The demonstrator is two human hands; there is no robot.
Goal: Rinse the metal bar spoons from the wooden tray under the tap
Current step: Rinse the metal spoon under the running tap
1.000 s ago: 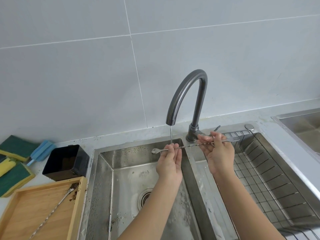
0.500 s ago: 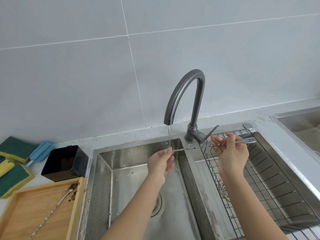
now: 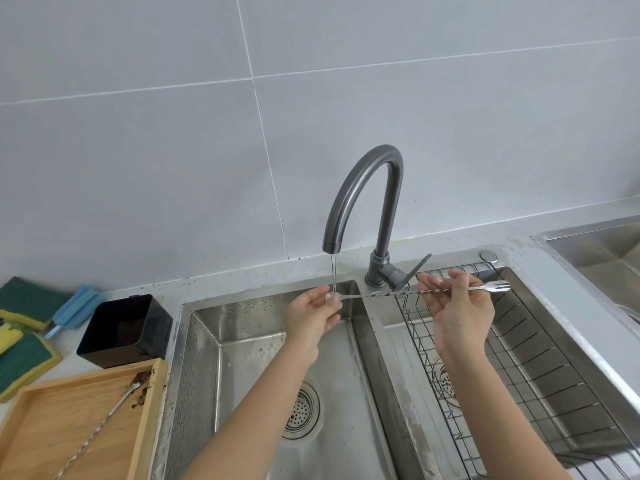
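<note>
Twisted steel bar spoon [image 3: 388, 292], both hands [image 3: 313, 315] [image 3: 460, 306]

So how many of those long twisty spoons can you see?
2. One bar spoon is held by both hands under the tap; another spoon lies in the wooden tray. None looks hidden.

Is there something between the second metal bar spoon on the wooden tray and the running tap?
Only the tray's raised side wall; beyond it the left basin looks open to the stream.
</note>
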